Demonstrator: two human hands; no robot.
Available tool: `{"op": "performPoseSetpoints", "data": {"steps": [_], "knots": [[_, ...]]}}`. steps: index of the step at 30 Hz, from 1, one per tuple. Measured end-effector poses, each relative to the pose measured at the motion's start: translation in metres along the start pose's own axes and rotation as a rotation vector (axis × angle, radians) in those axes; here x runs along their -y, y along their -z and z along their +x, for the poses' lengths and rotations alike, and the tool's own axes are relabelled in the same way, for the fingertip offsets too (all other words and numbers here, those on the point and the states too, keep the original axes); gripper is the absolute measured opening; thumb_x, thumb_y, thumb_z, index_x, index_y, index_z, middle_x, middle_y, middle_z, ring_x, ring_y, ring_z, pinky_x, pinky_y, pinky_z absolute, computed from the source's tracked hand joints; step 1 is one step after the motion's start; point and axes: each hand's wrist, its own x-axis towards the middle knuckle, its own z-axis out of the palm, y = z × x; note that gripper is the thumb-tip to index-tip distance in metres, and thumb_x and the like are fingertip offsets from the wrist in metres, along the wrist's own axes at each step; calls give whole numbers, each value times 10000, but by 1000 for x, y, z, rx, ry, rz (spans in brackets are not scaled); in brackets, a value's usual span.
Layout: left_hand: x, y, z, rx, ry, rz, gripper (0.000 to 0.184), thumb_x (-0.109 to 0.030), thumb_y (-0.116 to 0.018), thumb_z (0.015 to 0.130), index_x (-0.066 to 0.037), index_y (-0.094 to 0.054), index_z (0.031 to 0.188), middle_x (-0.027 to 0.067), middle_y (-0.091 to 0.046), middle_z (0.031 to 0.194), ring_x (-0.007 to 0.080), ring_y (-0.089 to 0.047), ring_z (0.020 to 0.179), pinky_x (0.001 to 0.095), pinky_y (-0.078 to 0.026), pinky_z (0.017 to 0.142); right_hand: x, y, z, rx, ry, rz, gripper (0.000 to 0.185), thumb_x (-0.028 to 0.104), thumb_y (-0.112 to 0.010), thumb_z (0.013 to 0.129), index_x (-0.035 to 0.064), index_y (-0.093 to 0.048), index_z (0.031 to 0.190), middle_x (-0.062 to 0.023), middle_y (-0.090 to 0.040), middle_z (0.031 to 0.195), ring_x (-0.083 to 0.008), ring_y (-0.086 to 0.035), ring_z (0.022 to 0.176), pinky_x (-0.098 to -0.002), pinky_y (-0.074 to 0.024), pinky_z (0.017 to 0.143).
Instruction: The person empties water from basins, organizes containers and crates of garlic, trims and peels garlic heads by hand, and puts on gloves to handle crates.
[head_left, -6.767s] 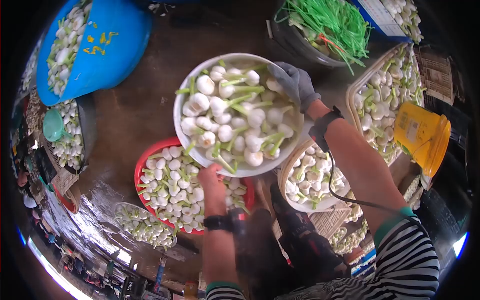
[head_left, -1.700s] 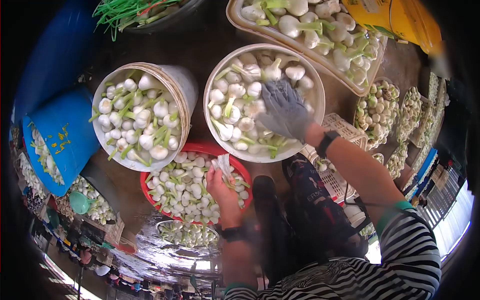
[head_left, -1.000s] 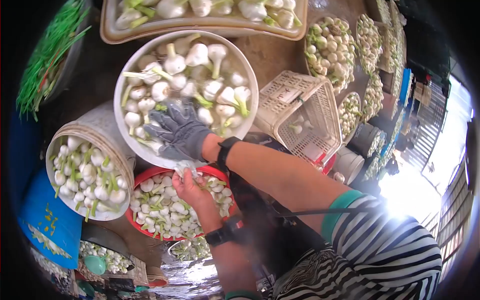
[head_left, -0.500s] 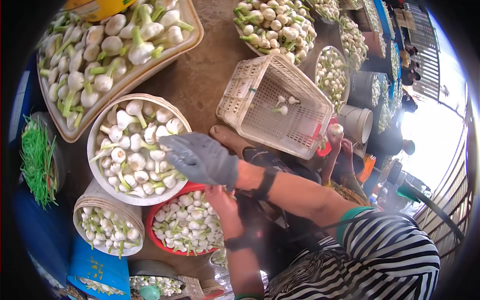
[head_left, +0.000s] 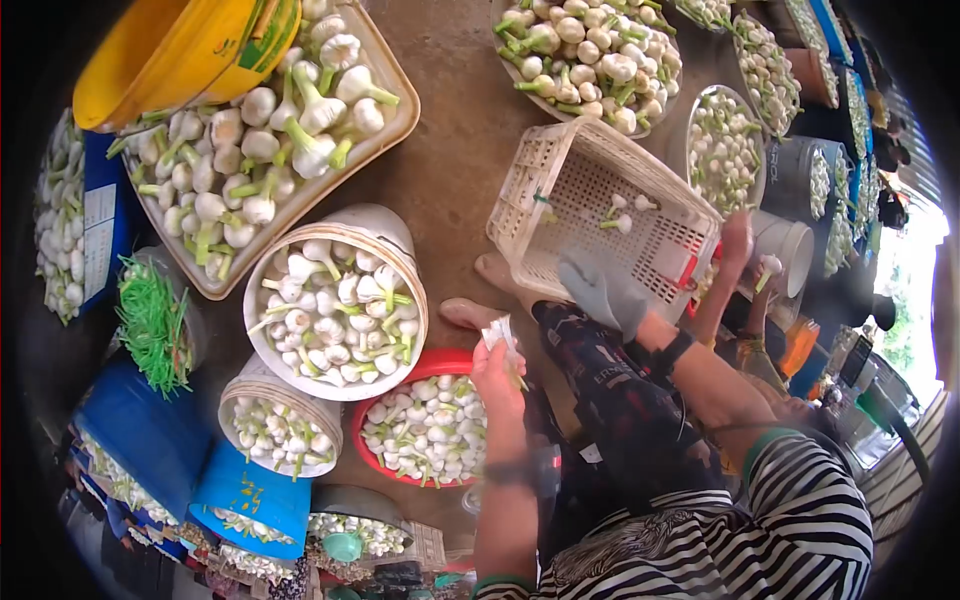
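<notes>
brown floor [head_left: 447,160] carries everything. nearest, the left hand [head_left: 497,374] pinches a pale strip [head_left: 498,334] — a light grip should suit something so flimsy. the gloved right hand [head_left: 603,288] is over the near edge of the crate [head_left: 528,192]; blur hides whether it holds anything. beyond, garlic bulbs [head_left: 624,223] lie inside — keeping the wrist clear of that edge would help.

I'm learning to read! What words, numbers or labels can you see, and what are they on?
"ER", on the dark trousers; the rest is blurred.
Yellow marks on the blue tub: too blurred.
White label on the blue container: too small.
Print on the yellow bucket: too blurred.
Letters on the grey bucket: too small.
</notes>
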Motion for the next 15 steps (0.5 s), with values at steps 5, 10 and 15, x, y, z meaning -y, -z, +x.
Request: {"op": "performPoseSetpoints", "data": {"steps": [5,10,15], "knots": [[-24,-56,-13,95,-14,-235,409,-378,-417,919,-17,-535,1071,79,-602,1035,206,-565,967,345,-457,806,62,-9,-29,-96,387,181,335,317,-489,843,49,-546,1036,-197,-599,968,-322,-569,941,-376,-441,812],[-43,-70,-26,286,170,-152,537,-499,-362,908,-43,-521,1143,86,-572,1097,251,-520,1066,383,-425,882,38,-33,-25,-150,375,41,337,251,-550,787,76,-506,1072,-190,-611,942,-363,-588,873,-423,-463,736],[-51,-88,-49,360,237,107,513,-452,-385,917,-61,-439,1244,79,-506,1189,282,-518,1057,465,-457,848,16,7,-49,-269,161,245,310,194,-532,808,71,-519,1092,-163,-617,937,-356,-591,858,-411,-470,724]]}}
